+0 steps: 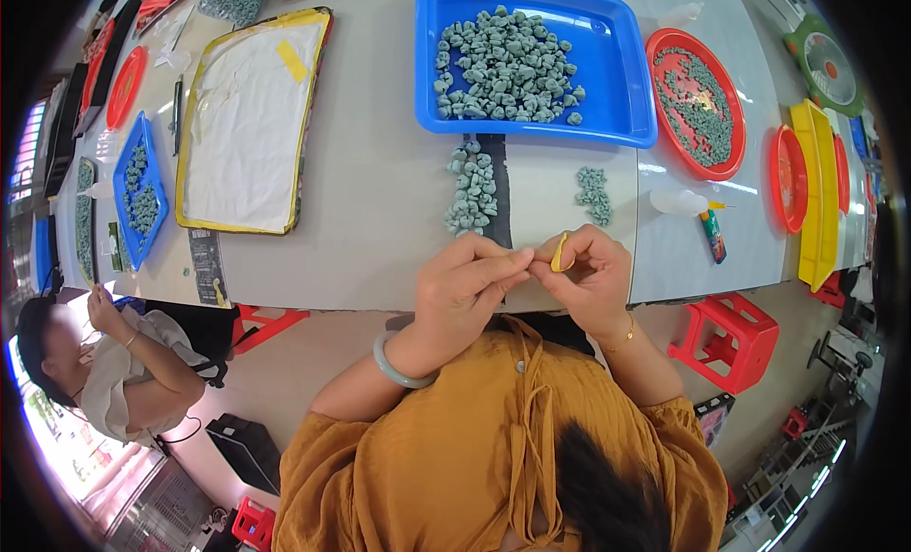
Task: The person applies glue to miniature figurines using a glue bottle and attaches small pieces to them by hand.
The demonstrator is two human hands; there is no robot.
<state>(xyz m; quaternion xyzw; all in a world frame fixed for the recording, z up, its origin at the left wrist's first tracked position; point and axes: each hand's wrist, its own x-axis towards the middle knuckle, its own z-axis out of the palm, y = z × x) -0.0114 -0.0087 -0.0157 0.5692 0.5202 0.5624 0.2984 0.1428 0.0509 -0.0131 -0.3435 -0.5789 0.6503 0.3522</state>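
My left hand (467, 284) and my right hand (590, 272) meet at the fingertips over the table's near edge. Both are closed in a pinch, and whatever lies between the tips is too small or hidden to make out. A curved yellow strip (562, 253) shows at my right thumb and index finger; whether it is worn or held is unclear. Just beyond my left hand lies a narrow pile of grey-green stone pieces (472, 191). Beyond my right hand sits a small patch of finer green pieces (594, 195).
A blue tray (531, 127) of green lumps stands ahead, beside a red round tray (737, 125) of smaller pieces. A white bottle (676, 203) and a green tube (713, 237) lie right. Left is a yellow-rimmed, white-lined tray (249, 125). Another person (142, 381) sits far left; a red stool (729, 341) stands right.
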